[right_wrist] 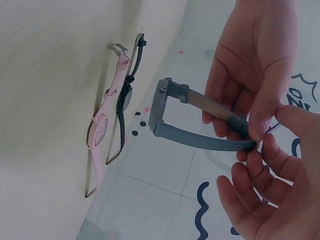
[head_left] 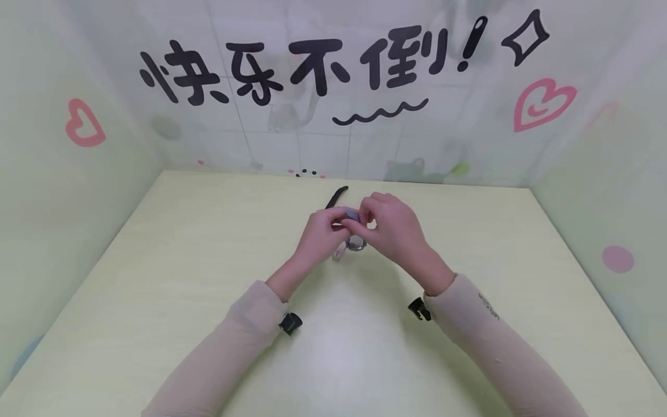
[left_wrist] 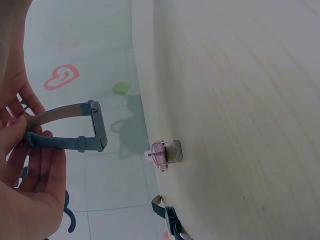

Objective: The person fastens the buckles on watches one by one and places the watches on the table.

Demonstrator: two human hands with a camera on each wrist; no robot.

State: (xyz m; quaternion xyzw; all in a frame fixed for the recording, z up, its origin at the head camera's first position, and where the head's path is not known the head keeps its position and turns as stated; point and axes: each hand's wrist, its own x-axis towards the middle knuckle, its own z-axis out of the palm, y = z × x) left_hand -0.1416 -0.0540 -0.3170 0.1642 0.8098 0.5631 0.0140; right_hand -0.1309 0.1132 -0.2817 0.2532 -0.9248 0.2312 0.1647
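Note:
A wristwatch (right_wrist: 200, 139) with a blue-grey strap hangs in a loop from my two hands, its metal case (right_wrist: 159, 107) at the low end. My left hand (head_left: 328, 234) pinches the strap where the two ends meet. Thumb and fingers of my right hand (head_left: 393, 229) grip the same spot from the other side. In the left wrist view the strap (left_wrist: 62, 142) runs down from the fingertips to the case (left_wrist: 98, 127). Fingers hide the buckle end.
Behind and below the held watch, a pink watch (right_wrist: 100, 127) and a black-strapped watch (right_wrist: 123, 100) lie side by side on the pale table (head_left: 172, 260). A white wall with dark lettering (head_left: 318, 63) stands behind the table's far edge.

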